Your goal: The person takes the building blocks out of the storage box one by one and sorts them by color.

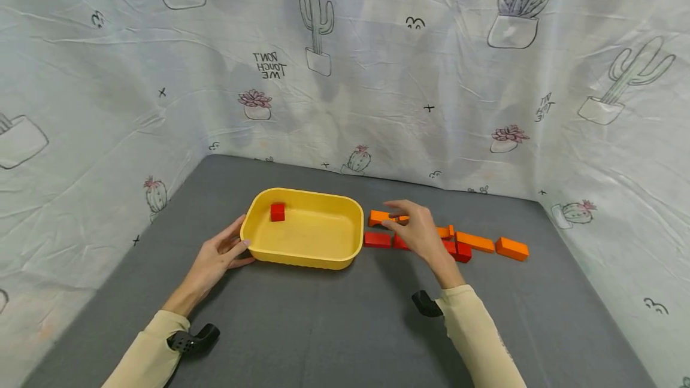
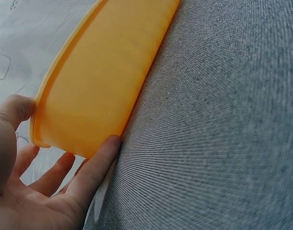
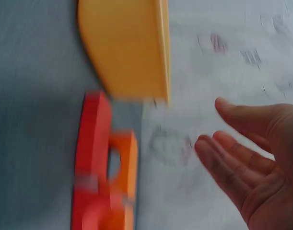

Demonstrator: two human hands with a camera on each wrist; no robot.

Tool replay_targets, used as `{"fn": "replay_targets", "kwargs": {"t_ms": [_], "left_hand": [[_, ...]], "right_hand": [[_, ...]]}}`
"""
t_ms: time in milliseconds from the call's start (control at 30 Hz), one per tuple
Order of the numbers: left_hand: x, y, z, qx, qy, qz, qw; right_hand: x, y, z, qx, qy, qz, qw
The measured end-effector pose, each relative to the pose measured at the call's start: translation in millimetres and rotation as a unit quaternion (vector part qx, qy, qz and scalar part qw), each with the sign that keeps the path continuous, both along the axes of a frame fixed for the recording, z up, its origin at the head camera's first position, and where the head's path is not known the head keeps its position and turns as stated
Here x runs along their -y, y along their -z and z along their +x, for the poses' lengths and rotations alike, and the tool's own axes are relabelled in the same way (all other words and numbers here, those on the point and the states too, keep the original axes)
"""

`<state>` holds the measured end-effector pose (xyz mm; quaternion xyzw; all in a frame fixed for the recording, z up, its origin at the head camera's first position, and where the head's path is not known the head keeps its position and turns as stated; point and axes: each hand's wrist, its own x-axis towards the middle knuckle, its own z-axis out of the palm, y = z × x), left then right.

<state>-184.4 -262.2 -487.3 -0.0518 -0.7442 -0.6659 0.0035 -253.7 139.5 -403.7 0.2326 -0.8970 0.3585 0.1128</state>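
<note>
A shallow yellow plastic tray lies on the grey table with one small red block inside, toward its back left. My left hand holds the tray's left end. In the left wrist view its thumb is at the rim, and its fingers lie against the outer wall down near the cloth. My right hand hovers just right of the tray, over the row of blocks, thumb and fingers apart with nothing between them. Below it in the right wrist view are a red block and an orange arch-shaped block, blurred.
Right of the tray, red blocks line up in front of several orange blocks, partly hidden by my right hand. The rightmost orange block stands a little apart. A white curtain with drawn cacti hangs behind and around the table.
</note>
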Motion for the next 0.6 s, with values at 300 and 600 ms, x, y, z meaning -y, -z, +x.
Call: {"fn": "replay_targets", "kwargs": {"t_ms": [300,600], "left_hand": [[1.0,2.0,1.0,-0.001,0.002,0.006,1.0000],[1.5,-0.5,2.7,0.000,0.005,0.010,0.9999]], "right_hand": [[100.0,21.0,-15.7,0.104,-0.123,-0.008,0.987],[161.7,27.3,-23.5,0.148,-0.125,0.016,0.981]]}}
